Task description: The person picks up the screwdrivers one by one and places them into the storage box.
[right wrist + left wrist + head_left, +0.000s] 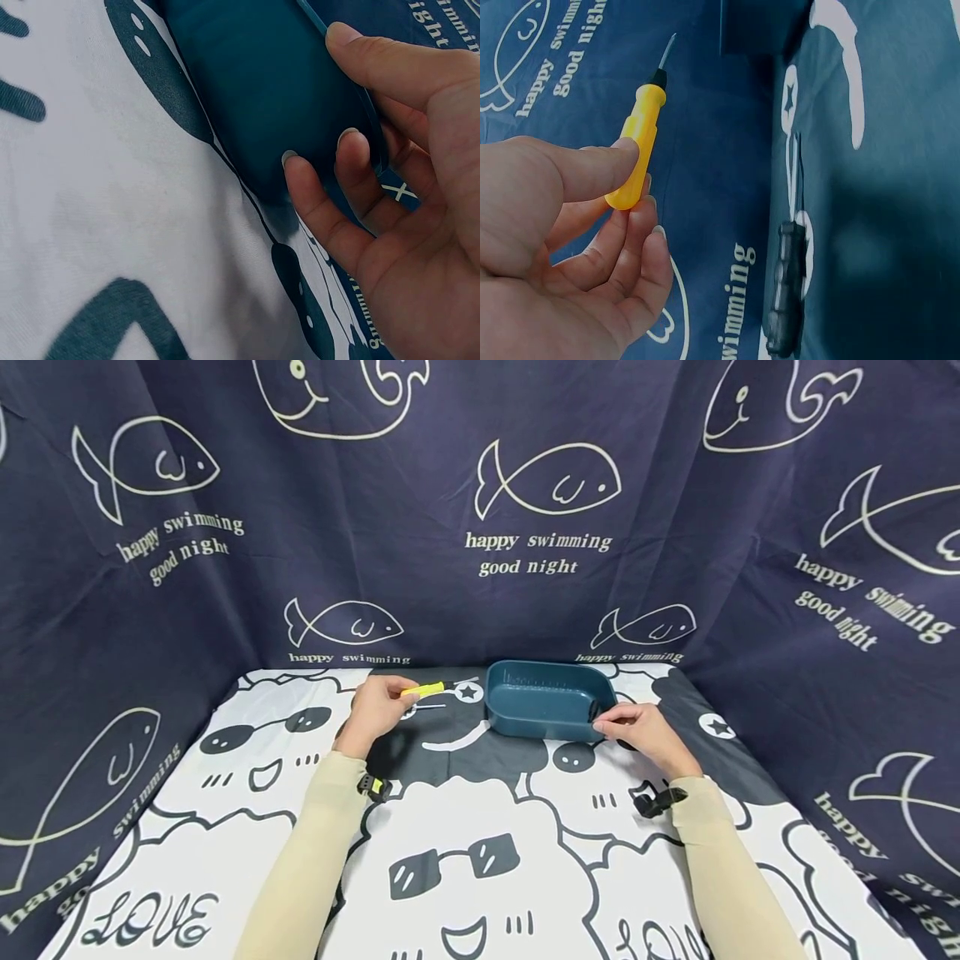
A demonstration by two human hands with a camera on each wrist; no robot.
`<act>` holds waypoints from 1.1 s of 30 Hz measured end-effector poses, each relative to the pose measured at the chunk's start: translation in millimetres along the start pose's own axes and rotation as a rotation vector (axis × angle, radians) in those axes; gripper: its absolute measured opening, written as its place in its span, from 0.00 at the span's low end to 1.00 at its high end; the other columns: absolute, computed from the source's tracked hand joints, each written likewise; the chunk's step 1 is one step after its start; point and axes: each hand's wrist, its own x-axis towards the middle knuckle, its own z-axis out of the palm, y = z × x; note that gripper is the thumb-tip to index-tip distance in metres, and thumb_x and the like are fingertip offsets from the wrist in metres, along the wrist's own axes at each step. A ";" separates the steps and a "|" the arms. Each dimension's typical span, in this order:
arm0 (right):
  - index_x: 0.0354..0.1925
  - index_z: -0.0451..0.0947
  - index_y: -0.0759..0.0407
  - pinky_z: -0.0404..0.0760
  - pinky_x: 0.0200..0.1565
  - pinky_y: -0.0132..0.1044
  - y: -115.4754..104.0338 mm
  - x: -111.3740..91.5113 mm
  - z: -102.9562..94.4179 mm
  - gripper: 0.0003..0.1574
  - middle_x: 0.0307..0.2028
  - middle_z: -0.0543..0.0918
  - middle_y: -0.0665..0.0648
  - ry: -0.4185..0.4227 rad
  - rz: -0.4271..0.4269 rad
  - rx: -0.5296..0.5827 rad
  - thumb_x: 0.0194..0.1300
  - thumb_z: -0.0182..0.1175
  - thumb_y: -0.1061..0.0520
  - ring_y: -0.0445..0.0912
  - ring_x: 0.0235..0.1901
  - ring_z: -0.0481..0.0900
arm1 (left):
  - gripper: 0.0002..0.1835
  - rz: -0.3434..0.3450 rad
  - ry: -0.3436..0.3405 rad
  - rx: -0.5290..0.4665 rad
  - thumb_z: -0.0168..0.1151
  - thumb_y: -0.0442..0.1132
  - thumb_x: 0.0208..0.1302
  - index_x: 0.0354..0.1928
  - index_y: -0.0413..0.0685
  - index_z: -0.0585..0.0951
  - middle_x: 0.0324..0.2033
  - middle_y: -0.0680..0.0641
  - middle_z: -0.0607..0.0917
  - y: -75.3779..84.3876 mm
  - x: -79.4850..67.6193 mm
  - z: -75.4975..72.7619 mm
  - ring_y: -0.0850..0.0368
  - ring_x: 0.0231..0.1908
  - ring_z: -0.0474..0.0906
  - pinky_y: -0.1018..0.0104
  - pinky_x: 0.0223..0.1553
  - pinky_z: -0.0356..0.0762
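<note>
Left hand (377,708): thumb and forefinger clamped on the handle of a yellow-handled screwdriver (639,135); the remaining fingers curl loosely below. The tool appears lifted clear of the counter (465,814), its shaft directed to the person's right, the tip short of the blue-green plastic tub (536,729). Gripping towards the butt of the handle leaves the metal shaft unobstructed; the light pinch suggests a tool of little weight.

Right hand (637,727): fingers pinch the tub at its near right corner, the thumb at the rim and other fingertips against the wall. This hold would probably steady the tub against sliding. The tub sits at the far side of the counter, close to the navy curtain (536,602), open side up. A dark patch at its right end, beside the hand, could not be identified.

A black-handled screwdriver (786,289) lies on the printed cloth (450,814) beneath the left hand, held by neither hand. In the head view its handle is largely hidden. It lies left of the tub, apart from it, within easy reach.
</note>
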 end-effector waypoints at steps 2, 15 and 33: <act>0.43 0.90 0.52 0.79 0.34 0.42 -0.2 -0.1 -0.2 0.20 0.37 0.87 0.65 -0.005 -0.003 -0.002 0.62 0.74 0.40 0.63 0.37 0.81 | 0.08 0.003 0.007 -0.005 0.71 0.36 0.65 0.45 0.45 0.91 0.34 0.46 0.91 4.4 0.4 2.9 0.52 0.32 0.83 0.63 0.33 0.75; 0.44 0.90 0.52 0.82 0.37 0.45 -0.2 -1.7 -1.4 0.20 0.40 0.87 0.66 -0.015 0.005 0.012 0.62 0.74 0.40 0.62 0.38 0.83 | 0.08 -0.019 0.016 -0.071 0.72 0.38 0.65 0.45 0.48 0.91 0.36 0.49 0.92 26.1 5.8 33.9 0.52 0.37 0.86 0.59 0.41 0.79; 0.44 0.90 0.51 0.81 0.37 0.43 -2.1 -0.5 -0.4 0.21 0.40 0.87 0.65 -0.011 0.020 0.010 0.61 0.74 0.39 0.62 0.39 0.82 | 0.08 -0.025 0.035 -0.122 0.72 0.37 0.65 0.46 0.48 0.91 0.38 0.49 0.92 40.6 9.1 62.7 0.52 0.38 0.85 0.58 0.41 0.80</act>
